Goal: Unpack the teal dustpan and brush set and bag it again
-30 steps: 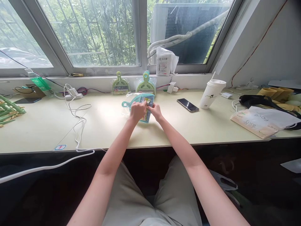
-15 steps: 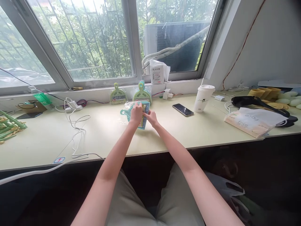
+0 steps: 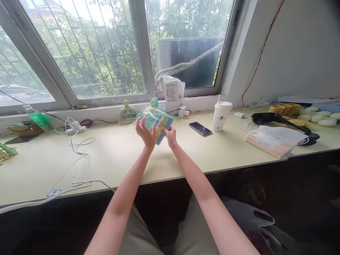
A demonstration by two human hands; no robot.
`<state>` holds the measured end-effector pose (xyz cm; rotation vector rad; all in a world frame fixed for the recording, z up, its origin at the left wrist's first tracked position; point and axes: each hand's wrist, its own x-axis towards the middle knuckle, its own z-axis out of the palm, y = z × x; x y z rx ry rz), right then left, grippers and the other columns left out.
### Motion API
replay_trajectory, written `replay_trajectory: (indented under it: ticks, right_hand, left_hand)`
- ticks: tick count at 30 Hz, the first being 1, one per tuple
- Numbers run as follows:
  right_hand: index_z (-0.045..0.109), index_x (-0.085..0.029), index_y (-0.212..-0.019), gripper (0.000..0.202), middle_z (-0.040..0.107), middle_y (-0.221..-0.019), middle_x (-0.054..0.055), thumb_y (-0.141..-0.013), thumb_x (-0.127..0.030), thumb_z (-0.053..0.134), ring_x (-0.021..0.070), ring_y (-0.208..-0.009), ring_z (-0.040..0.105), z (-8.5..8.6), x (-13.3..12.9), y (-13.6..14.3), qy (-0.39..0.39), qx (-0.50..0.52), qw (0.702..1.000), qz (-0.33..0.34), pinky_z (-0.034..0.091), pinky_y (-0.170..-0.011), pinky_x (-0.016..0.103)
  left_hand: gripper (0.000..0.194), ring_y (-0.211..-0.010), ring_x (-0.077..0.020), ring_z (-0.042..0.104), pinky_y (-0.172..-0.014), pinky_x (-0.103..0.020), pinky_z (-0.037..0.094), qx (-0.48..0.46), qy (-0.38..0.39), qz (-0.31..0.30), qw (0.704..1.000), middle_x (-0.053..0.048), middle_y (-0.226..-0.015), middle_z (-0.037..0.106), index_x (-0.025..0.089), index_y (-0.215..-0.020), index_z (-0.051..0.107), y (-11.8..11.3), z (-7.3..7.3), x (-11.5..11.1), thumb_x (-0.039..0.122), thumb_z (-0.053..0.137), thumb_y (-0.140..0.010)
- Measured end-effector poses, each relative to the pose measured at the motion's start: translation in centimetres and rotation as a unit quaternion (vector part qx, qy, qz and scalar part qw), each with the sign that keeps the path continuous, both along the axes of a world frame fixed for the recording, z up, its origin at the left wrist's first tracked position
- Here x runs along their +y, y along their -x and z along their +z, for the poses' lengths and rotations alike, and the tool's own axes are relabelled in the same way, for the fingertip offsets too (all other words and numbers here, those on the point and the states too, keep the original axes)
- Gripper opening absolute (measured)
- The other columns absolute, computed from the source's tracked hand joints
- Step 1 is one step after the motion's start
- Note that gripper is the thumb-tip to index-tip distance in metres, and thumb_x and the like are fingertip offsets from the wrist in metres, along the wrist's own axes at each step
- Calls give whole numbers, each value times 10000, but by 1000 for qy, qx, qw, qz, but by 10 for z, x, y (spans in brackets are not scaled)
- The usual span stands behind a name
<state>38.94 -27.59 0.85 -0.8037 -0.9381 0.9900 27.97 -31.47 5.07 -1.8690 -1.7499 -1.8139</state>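
We see our left hand (image 3: 145, 131) spread open against one teal packaged dustpan set (image 3: 157, 124), right hand (image 3: 170, 135) gripping its lower edge, two green sets (image 3: 128, 113) on the counter (image 3: 119, 156) behind, one phone (image 3: 200, 128), one cup (image 3: 221, 116)

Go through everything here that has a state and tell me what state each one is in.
Teal dustpan set: bagged, lifted off the desk.
Right hand: gripping the set's lower edge.
Left hand: fingers spread against the bag.
Green dustpan set: propped at the sill.
Cup: upright, lidded.
Phone: flat, screen dark.
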Motion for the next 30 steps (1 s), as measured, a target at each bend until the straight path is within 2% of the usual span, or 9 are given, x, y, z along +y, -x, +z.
replay_trajectory:
  ticks: [2,4,6,8,12,20,24,27,30]
  right_hand:
    - [665,-160,-842,376,744,-941,101,-638,-456,779,213,-820,678,4,-3,2,5,53,999,11,552,-681,327]
    - [667,-158,-828,373,747,-930,105,-626,-441,803,220,-833,682,8,-6,3,8,80,997,14,562,-691,335]
    - [667,-159,-825,362,749,-923,104,-636,-438,801,224,-853,683,10,-8,2,9,91,996,-1,567,-701,337]
    - [664,-159,-833,354,747,-942,105,-648,-435,789,225,-880,680,10,-8,0,15,109,993,-36,569,-718,334]
    - [659,-157,-889,379,736,-1006,113,-670,-447,765,223,-946,674,10,-8,-4,10,142,987,-71,573,-773,331]
    - [639,-157,-919,384,721,-1056,129,-684,-433,768,230,-988,672,13,-7,-7,16,117,993,-24,588,-789,346]
    - [656,-174,-951,360,713,-1093,116,-704,-414,760,239,-1057,659,18,-14,-9,-33,133,991,-2,585,-854,365]
    - [665,-187,-937,340,717,-1100,101,-697,-402,772,251,-1082,656,20,-20,-5,-47,141,988,41,585,-876,381]
    - [677,-183,-883,329,735,-1041,98,-651,-370,817,274,-1072,664,21,-22,2,-30,135,982,128,588,-884,405]
  left_hand:
    - [698,-1435,-312,338,-1086,-492,384,-181,27,9,983,-200,-1504,392,214,-1500,273,7,-5,6,426,586,-913]
    - [634,-1366,-295,453,-1066,-461,427,-341,99,-110,929,-193,-1429,499,173,-1452,353,9,-9,15,430,578,-918]
    - [505,-1262,-282,562,-1029,-431,474,-443,162,-260,843,-185,-1326,598,128,-1348,477,5,-13,21,423,534,-943]
    - [431,-1218,-272,599,-1018,-412,492,-490,182,-345,780,-177,-1288,636,108,-1264,551,-2,-18,22,399,530,-947]
    - [367,-1279,-266,560,-1070,-431,461,-482,216,-433,731,-133,-1348,617,140,-1227,598,-8,-27,17,301,616,-898]
    - [443,-1319,-285,521,-1129,-456,386,-384,237,-496,742,-113,-1366,609,180,-1248,630,12,-25,15,280,705,-824]
    - [563,-1363,-288,474,-1085,-490,409,-373,254,-544,707,-116,-1408,575,221,-1330,586,21,-16,5,583,501,-908]
    - [764,-1305,-295,528,-1047,-493,434,-404,198,-505,737,-156,-1299,641,168,-1323,586,32,-4,10,731,286,-904]
    - [745,-1229,-290,581,-993,-497,470,-381,159,-444,796,-159,-1176,694,151,-1287,607,37,5,24,672,194,-950]
